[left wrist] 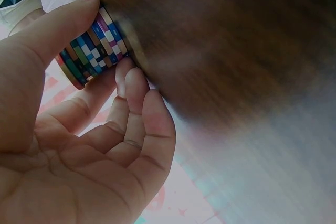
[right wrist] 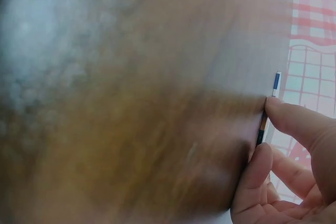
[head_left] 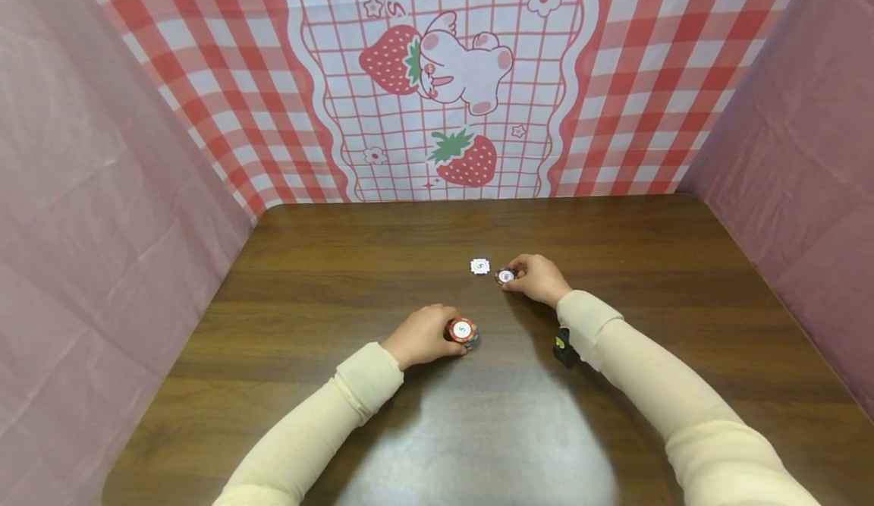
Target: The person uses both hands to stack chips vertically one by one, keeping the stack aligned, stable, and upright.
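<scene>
My left hand (head_left: 425, 336) grips a stack of poker chips (head_left: 463, 331) between thumb and fingers; a red chip marked 5 tops it. In the left wrist view the edges of the stacked chips (left wrist: 94, 48) show in green, blue, white, brown and purple. Farther off and to the right, my right hand (head_left: 538, 278) holds a dark-edged poker chip (head_left: 505, 277) by its rim, thumb and fingers on opposite sides. That chip (right wrist: 263, 124) appears edge-on, low at the tabletop, in the right wrist view. A white chip (head_left: 480, 266) marked 5 lies flat just left of it.
The brown wooden table (head_left: 328, 263) backs onto a red-and-white checked cloth (head_left: 628, 73) with strawberries. Pink curtains (head_left: 792, 149) hang on both sides. A black wrist device (head_left: 564, 348) with a yellow mark is at the right cuff.
</scene>
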Motion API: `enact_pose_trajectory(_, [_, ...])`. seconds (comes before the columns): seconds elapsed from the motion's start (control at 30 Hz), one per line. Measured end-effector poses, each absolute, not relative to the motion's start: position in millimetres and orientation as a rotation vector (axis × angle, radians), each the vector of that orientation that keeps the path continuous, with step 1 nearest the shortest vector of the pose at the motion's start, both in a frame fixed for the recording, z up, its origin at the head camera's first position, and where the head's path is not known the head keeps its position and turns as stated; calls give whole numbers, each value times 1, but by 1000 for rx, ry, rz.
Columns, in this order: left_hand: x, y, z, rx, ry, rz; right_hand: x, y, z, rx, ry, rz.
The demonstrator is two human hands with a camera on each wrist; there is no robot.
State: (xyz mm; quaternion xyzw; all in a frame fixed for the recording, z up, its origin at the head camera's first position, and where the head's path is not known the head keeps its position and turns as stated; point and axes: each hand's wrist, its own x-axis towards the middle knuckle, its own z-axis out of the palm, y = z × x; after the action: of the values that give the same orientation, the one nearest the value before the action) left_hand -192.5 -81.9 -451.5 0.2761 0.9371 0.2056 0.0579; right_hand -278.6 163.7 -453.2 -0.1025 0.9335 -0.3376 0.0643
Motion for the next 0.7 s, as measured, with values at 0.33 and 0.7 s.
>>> enact_pose_trajectory(0.33, [-193, -82, -452, 838, 2843, 620, -279, 162, -452, -332, 2858, -962])
enact_pose_trajectory(0.7, [-193, -82, -452, 840, 2841, 619, -278, 161, -450, -411, 2901, -868])
